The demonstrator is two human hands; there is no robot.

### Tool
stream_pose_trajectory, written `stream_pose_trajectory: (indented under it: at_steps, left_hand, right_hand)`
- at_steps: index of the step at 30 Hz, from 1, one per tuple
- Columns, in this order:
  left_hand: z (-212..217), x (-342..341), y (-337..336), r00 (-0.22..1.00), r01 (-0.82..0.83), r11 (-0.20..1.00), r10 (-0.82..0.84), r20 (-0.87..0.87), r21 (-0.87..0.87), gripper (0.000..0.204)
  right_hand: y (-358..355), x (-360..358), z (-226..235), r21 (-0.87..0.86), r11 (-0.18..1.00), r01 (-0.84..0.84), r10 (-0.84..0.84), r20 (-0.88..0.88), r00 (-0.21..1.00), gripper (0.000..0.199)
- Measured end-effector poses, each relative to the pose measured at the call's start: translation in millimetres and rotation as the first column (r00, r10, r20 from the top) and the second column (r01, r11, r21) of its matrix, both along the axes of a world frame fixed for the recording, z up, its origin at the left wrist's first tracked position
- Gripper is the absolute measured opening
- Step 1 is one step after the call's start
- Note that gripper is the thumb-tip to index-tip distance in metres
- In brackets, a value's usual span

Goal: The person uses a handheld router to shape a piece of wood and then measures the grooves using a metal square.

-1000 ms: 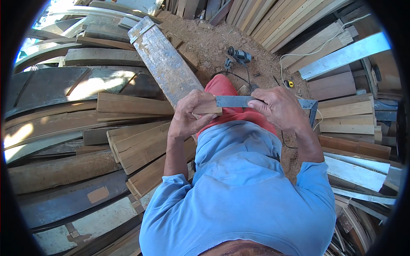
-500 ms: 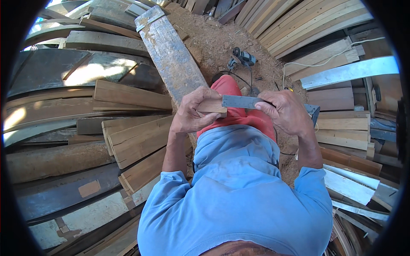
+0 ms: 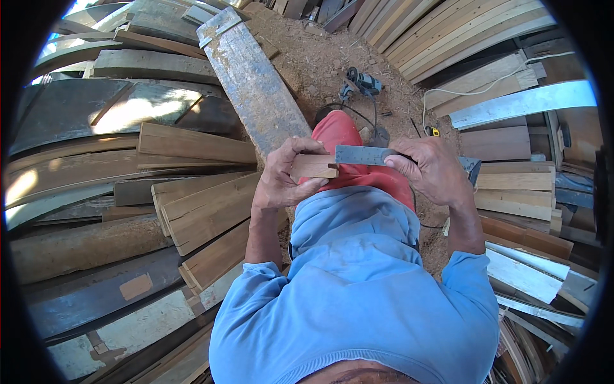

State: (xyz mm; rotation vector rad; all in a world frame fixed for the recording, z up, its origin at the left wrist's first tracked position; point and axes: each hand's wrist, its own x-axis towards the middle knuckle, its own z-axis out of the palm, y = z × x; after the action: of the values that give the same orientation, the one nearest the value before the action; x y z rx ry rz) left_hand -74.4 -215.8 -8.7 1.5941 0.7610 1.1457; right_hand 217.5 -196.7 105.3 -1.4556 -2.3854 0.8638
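Observation:
My left hand [image 3: 281, 171] is closed round a short light-brown wood block [image 3: 312, 166], thumb below and fingers above. The block's right end shows a small dark notch. In my right hand [image 3: 437, 168] is a flat, grey, straight-edged metal blade [image 3: 359, 155], pinched between thumb and fingers. It points left, and its square end meets or overlaps the block's notched end; I cannot tell whether they touch. What the right palm covers is hidden. Both hands are held above my lap, over the red shorts [image 3: 339, 131].
A worn plank [image 3: 256, 77] slopes away ahead on the left. A corded power tool [image 3: 361, 83] and a yellow tape measure [image 3: 433, 131] lie on the sawdust-strewn floor [image 3: 313, 64]. Stacked boards [image 3: 211, 205] crowd the left, with more timber [image 3: 473, 35] on the right.
The wood block has tilted in my left hand, so its notched end and broad face show more. The left hand has shifted slightly down. The blade stays close to the block's end.

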Motion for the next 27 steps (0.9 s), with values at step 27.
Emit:
stream_pose_trajectory:
  at_steps: [27]
  left_hand:
    - [-21,24,-14,0.930,0.086,0.963,0.015,0.368,-0.257,0.064]
  right_hand:
    - [-5,2,-4,-0.010,1.000,0.019,-0.020,-0.051,0.999,0.025]
